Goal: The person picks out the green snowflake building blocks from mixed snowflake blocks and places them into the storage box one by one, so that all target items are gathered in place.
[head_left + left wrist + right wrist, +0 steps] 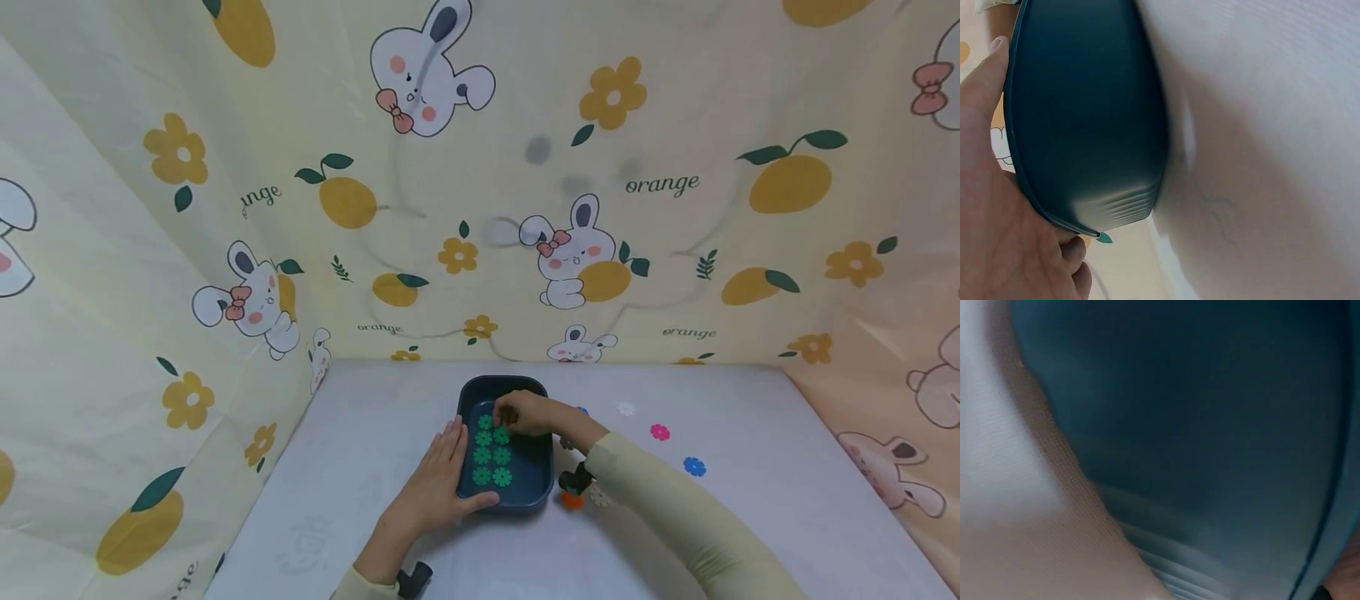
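Note:
A dark blue rectangular tray (532, 487) sits on the white table. Green flower-shaped pieces (482, 456) lie inside it in two columns along its left side. My left hand (438, 479) rests against the tray's left wall, fingers extended along the rim and thumb at the near edge; in the left wrist view this hand (997, 169) lies along the tray's rim (1011, 125). Reaching in from the right, my right hand (525, 412) has curled fingers, pinching at a green flower piece (501, 435) near the far end. The tray wall (1210, 425) fills most of the right wrist view, hiding the fingertips.
Right of the tray, loose flower pieces lie on the table: pink (660, 432), blue (694, 466), white (626, 409), orange (572, 501) and cream (599, 496). The right forearm partly covers this area. A patterned curtain (510, 275) stands behind and at the sides.

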Demonstrator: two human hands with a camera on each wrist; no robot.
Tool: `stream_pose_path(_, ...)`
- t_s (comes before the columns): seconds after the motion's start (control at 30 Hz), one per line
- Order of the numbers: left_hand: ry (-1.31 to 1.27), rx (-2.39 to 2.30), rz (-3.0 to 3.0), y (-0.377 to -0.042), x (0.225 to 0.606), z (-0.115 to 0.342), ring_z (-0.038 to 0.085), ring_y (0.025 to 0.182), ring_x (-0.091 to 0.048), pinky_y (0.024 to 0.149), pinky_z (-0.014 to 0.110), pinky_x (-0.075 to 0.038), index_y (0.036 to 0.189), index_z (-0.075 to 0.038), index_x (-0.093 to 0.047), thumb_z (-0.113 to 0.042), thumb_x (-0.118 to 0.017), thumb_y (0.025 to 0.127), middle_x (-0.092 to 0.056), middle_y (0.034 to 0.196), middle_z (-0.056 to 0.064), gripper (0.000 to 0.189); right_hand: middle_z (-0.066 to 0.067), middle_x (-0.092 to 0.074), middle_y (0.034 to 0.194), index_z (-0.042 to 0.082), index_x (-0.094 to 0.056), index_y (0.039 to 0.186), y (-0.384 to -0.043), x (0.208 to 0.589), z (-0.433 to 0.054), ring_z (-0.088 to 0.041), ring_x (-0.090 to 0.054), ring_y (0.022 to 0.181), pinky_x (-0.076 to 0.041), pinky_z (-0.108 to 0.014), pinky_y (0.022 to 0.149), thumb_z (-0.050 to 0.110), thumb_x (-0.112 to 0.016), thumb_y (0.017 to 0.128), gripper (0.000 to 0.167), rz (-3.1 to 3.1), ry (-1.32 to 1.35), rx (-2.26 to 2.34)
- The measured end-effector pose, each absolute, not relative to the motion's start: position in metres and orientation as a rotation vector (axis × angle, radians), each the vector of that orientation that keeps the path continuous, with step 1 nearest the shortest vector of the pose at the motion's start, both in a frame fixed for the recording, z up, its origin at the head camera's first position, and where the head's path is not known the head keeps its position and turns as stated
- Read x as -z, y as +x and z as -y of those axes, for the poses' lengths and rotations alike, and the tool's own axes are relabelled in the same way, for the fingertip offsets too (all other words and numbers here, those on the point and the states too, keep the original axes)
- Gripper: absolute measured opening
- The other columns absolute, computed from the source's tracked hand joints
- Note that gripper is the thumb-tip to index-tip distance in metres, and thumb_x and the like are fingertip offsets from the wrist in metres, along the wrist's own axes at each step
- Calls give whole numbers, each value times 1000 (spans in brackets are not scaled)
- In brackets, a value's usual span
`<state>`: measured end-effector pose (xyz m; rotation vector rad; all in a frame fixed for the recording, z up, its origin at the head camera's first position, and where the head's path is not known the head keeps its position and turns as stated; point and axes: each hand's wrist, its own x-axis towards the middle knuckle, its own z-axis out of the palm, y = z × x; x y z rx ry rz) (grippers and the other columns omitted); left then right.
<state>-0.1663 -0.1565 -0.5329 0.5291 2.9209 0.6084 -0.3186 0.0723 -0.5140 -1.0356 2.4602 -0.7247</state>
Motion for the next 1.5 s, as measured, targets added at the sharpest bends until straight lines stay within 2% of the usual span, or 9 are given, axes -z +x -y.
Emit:
stream_pose_path(0.5, 519, -571, -2926, -167, 533, 156, 27, 168, -1, 135, 50, -13, 172, -4, -10, -81, -63, 92, 2, 181, 10, 123, 1, -70, 100, 9, -74, 108, -315, 517, -73, -14, -65, 91, -61, -38, 86, -1, -75, 98, 15, -2525, -1063, 683)
stream_pose_path(0.73, 512, -585, -2912, -167, 533, 155, 27, 168, 0, 135, 51, -12, 172, -3, -10, -80, -64, 92, 2, 181, 10, 124, 1, -71, 101, 10, -74, 111, -308, 512, -84, -11, -65, 90, -60, -32, 83, 3, -75, 100, 14, -2525, -1120, 798)
stream_pose_path(0.93, 492, -583, -2904, -166, 532, 154, 24, 168, 2, 135, 51, -11, 173, -6, -6, -82, -63, 91, 6, 181, 7, 126, -5, -74, 112, 11, -73, 117, -297, 500, -109, -12, -68, 96, -62, -32, 89, 4, -71, 104, 16, -2497, -1059, 961)
stream_pose_path(1.2, 483, -599, -2910, -164, 532, 154, 26, 168, 0, 135, 51, -12, 173, -5, -8, -81, -65, 90, 4, 181, 9, 125, -5, -74, 110, 11, -72, 116, -278, 483, -155, -13, -68, 97, -63, -34, 87, 3, -73, 102, 17, -2573, -1093, 1088)
stream_pose_path(1.43, 493, -593, -2932, -165, 533, 154, 25, 168, 1, 135, 50, -11, 173, -5, -7, -81, -65, 90, 4, 181, 8, 126, 4, -71, 109, 15, -72, 116, -260, 473, -198, -15, -66, 98, -62, -43, 93, 6, -76, 100, 18, -2695, -939, 1094)
stream_pose_path(1.5, 500, -597, -2932, -166, 534, 154, 26, 168, 1, 135, 50, -11, 173, -5, -8, -80, -65, 91, 4, 181, 9, 125, 3, -72, 110, 16, -72, 117, -256, 474, -211, -15, -65, 99, -62, -45, 94, 9, -77, 100, 19, -2720, -873, 1082)
